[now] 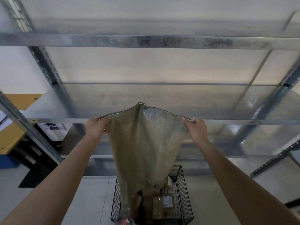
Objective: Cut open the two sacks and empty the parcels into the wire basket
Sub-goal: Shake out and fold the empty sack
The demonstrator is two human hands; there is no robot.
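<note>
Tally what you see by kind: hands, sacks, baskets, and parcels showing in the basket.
Hands: 2, left hand and right hand
Sacks: 1, the sack held up
Baskets: 1, the wire basket
Parcels showing: 3, brown box, labelled parcel, far box; the sack may hide more
Total: 7

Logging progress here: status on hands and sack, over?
Left hand, right hand each grip an upper corner of the sack. Sack hangs limp, lower end in wire basket, parcels inside. Behind, metal shelves, not blocking.
</note>
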